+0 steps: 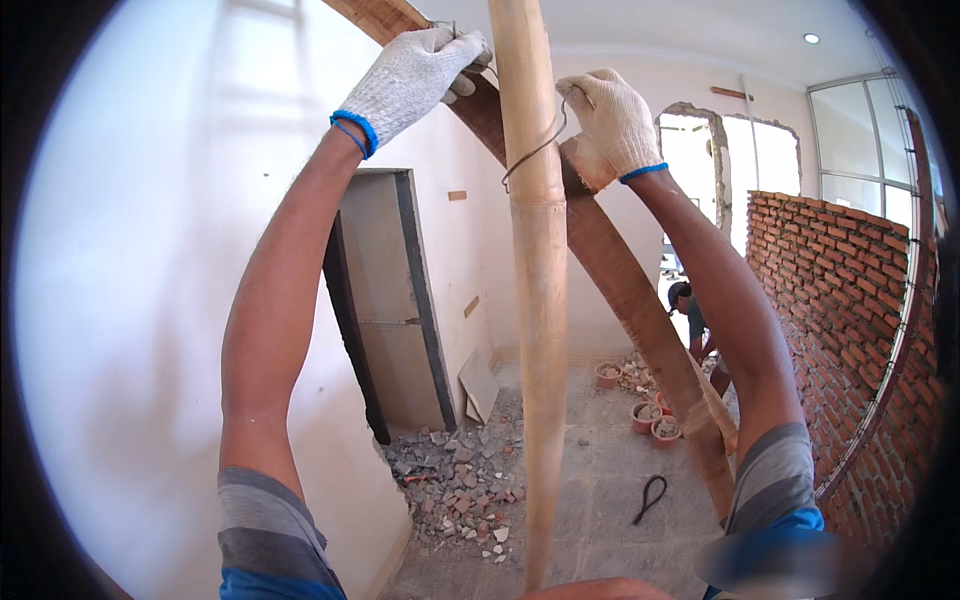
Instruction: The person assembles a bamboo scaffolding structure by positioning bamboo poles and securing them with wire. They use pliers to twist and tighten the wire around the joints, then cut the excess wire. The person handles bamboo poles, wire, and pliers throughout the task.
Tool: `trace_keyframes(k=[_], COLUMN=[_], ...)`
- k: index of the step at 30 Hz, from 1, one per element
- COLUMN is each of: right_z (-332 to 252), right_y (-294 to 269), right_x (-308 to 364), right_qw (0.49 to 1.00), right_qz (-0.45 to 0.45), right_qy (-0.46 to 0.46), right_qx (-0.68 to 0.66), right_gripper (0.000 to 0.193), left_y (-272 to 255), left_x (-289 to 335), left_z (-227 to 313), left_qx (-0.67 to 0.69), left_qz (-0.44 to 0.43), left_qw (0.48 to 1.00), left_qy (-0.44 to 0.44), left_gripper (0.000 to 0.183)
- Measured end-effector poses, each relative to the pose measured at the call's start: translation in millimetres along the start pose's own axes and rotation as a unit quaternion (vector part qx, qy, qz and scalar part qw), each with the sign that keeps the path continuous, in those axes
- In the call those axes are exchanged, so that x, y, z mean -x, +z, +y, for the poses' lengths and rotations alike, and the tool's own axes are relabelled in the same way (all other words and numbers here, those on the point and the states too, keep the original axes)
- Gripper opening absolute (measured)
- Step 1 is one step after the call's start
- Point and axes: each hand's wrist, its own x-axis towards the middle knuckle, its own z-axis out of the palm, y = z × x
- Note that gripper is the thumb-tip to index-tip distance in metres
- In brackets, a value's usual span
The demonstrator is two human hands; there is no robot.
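Now, right hand (614, 120) pinches wire (541, 150) crossing bamboo pole (541, 270); left hand (412, 82) curls fingers by wooden plank (632, 285), grip unclear.

Gloved hands (420, 82) (612, 118) raised high, forearms (272, 310) (712, 265) angled upward, fingers (464, 84) curled, right fingertips (569, 87) pinched

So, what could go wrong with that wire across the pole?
The wire could slip along the smooth-looking pole. Where the gloved right hand pinches it, it might poke through the knit. And loose rubble lies below, so a misstep there could turn an ankle.
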Motion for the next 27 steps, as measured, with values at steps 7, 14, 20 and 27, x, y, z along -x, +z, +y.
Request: trace_keyframes(k=[7,14,20,27], right_z=[18,17,24,33], right_y=[-7,-6,-33,-65], right_x=[0,7,37,11], right_qw=[0.999,0.996,0.998,0.967], right_qz=[-0.004,-0.069,-0.036,0.111], right_qy=[0.011,-0.029,-0.016,-0.127], right_qx=[0.041,0.057,0.059,0.192], right_gripper=[0.029,0.030,0.026,0.026], left_y=[42,70,106,129], left_x=[52,122,147,137], left_z=[1,-24,-32,-53], left_qx=[0.210,0.251,0.260,0.448], left_qz=[0.080,0.110,0.134,0.184], left_qw=[0.974,0.956,0.952,0.872], left_qy=[0.011,0.107,0.090,0.069], left_gripper=[0.055,0.045,0.043,0.044])
